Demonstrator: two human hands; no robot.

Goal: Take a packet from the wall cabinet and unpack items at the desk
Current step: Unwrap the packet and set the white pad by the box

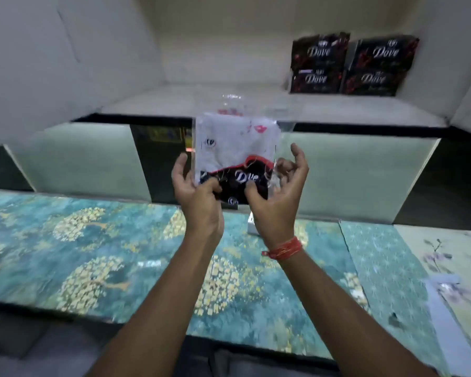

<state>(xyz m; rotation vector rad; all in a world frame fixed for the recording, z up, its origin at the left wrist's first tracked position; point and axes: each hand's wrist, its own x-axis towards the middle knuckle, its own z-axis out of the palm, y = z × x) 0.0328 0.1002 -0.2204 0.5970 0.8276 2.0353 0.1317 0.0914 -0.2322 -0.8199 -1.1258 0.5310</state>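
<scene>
Step in hand: the unpacking, judged from the packet point(234, 156) held up above the counter point(93, 254), over its far edge near the middle.
Packet: clear plastic, upright, with a white and black printed item inside.
Left hand point(199, 191): pinching the packet's lower left corner.
Right hand point(279, 189): half curled at the lower right edge, fingers touching the loose plastic.
Shelf point(201, 102): four dark packs point(348, 66) stacked at its right rear.
Next move: probably pulling the plastic open while keeping hold of the contents.

Lighting dim, brightest inside the cabinet point(229, 63); motion blur throughout; wide-angle bending at edges; glare below cabinet.
</scene>
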